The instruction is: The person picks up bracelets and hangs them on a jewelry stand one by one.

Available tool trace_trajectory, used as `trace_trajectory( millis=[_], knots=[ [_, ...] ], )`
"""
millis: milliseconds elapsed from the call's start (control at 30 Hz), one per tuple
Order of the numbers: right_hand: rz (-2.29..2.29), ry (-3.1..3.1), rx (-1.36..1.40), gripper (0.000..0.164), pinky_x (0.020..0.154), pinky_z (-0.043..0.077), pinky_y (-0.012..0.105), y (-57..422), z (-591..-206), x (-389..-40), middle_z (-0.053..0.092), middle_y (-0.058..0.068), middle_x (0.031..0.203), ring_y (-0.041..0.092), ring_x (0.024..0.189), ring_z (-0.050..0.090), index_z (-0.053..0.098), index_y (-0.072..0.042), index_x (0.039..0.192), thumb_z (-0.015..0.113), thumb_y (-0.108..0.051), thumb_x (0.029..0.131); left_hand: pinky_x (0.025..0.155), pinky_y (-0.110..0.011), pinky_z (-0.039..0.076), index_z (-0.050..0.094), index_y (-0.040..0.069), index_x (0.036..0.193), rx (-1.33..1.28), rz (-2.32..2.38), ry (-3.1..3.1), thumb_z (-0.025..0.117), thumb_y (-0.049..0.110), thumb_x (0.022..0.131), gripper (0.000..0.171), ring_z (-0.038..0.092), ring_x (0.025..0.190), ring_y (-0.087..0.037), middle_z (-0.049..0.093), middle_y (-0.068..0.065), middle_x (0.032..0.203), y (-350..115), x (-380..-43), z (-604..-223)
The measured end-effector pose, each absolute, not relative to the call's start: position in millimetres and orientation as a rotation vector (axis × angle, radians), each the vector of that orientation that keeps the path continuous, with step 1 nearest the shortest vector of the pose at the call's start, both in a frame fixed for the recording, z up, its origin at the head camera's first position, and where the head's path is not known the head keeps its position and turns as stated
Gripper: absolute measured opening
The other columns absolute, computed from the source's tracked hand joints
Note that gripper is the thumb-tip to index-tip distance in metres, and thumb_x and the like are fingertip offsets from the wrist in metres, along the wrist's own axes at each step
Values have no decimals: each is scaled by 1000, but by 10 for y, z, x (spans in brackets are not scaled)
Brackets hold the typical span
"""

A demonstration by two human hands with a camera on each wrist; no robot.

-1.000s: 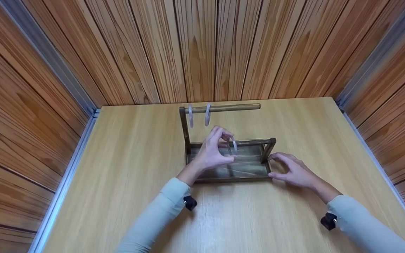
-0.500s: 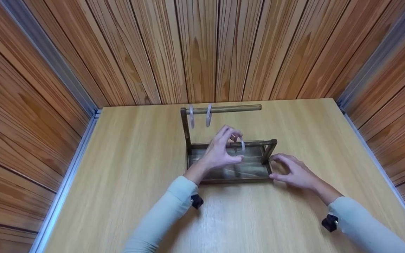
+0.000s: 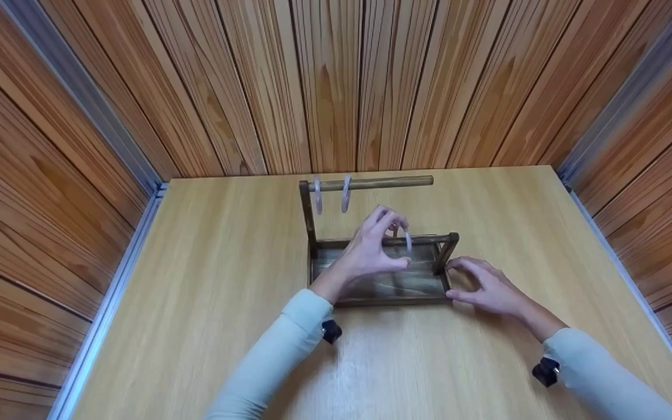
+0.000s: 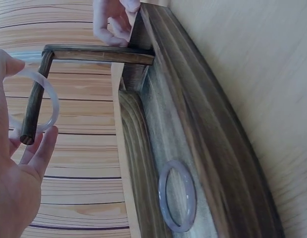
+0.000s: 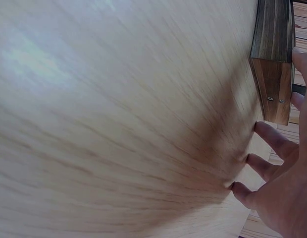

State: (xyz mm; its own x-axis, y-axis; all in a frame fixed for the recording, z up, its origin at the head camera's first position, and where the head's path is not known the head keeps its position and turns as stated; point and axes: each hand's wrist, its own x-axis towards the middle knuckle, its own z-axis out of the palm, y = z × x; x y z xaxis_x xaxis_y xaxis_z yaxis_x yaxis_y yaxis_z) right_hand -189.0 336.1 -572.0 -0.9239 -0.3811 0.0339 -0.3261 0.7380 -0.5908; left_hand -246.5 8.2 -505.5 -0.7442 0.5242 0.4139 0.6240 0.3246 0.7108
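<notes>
A dark wooden bangle stand [image 3: 397, 300] has a tray base, a tall bar [image 3: 394, 182] and a lower bar [image 4: 37, 101]. My left hand [image 3: 365, 248] pinches a pale lilac bangle [image 3: 409, 242] between thumb and fingers. In the left wrist view this bangle appears to encircle the lower bar near its free end. My right hand [image 3: 485, 286] holds the stand's right end with thumb and index finger. Its other fingertips [image 5: 250, 158] rest on the table. Another lilac bangle [image 4: 178, 196] lies in the tray, hidden behind my left hand in the head view.
Two bangles, an outer one [image 3: 318, 195] and an inner one [image 3: 346, 194], hang on the tall bar. The stand rests on a light wooden table [image 3: 225, 262]. Wood-panelled walls [image 3: 336, 87] with metal corner rails [image 3: 108, 105] enclose the back and sides.
My left hand has moved right with the bangle, toward the upright of the lower bar. My right hand stays at the stand's right end.
</notes>
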Motion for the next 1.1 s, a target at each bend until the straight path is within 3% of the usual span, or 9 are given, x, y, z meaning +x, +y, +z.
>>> trace_trajectory(
  millis=[567,833,967,1100],
  knots=[
    [-939,2825,-556,64,122,38,85,3381,-5715,-1900,62,23,162,57,152,53,63,-11,153,84,-41,101,106,-24,62,64,8,131,-1086,-1291,-2537,94,20,80,61,69,126,-27,63,-12,133,270,-2570,-4920],
    [-939,2817,-565,63,122,39,84,3375,-5703,-1900,63,22,161,56,152,53,64,-11,153,84,-41,101,106,-35,67,63,6,129,-1102,-1312,-2545,93,18,79,60,67,122,-28,64,-14,132,358,-2612,-4905],
    [-929,2832,-576,60,122,44,79,3364,-5698,-1903,67,19,158,53,149,58,65,-12,149,86,-40,100,101,-22,61,63,8,129,-1109,-1256,-2569,93,20,79,59,66,120,-25,65,-13,131,410,-2624,-4875],
    [-927,2851,-611,57,119,48,75,3351,-5708,-1911,70,17,153,50,145,62,67,-12,146,87,-37,99,97,-16,54,64,9,129,-1122,-1203,-2594,93,22,80,59,66,119,-23,66,-14,131,460,-2633,-4846]
  ],
)
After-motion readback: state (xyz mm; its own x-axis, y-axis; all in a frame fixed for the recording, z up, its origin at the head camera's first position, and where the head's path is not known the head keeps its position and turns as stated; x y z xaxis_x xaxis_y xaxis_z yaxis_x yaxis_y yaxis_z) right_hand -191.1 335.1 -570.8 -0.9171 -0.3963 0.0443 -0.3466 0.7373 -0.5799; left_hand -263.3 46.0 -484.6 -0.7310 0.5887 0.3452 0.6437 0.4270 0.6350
